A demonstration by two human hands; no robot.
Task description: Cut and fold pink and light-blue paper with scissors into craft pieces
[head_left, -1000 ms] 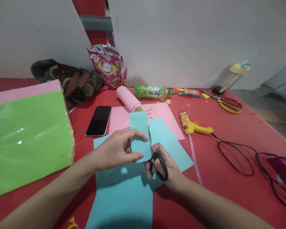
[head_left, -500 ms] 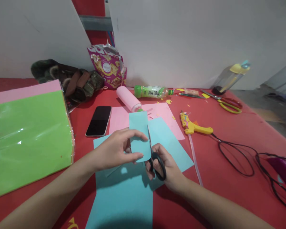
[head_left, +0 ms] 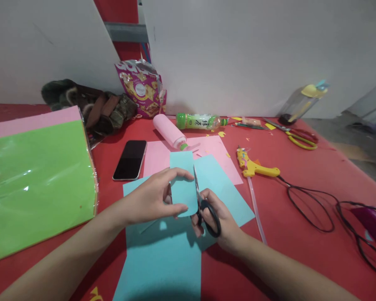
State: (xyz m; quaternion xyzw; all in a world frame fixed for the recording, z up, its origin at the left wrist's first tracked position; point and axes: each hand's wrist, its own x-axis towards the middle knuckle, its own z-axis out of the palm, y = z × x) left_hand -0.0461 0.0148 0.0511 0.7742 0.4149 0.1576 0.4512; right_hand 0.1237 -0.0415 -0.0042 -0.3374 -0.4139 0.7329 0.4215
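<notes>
My left hand pinches a small light-blue paper piece with rounded lower corners and holds it upright above the table. My right hand grips black-handled scissors, whose blades run up along the right edge of that piece. Below both hands lie larger light-blue sheets on the red table, with a pink sheet behind them.
A black phone lies left of the pink sheet. A wrapped pack of green and pink paper fills the left side. A pink roll, green bottle, yellow glue gun, yellow-handled scissors and black cables lie beyond.
The blue piece has sunk slightly in my left hand and turned a little. The scissors have shifted slightly along its right edge; both hands stay in the same place.
</notes>
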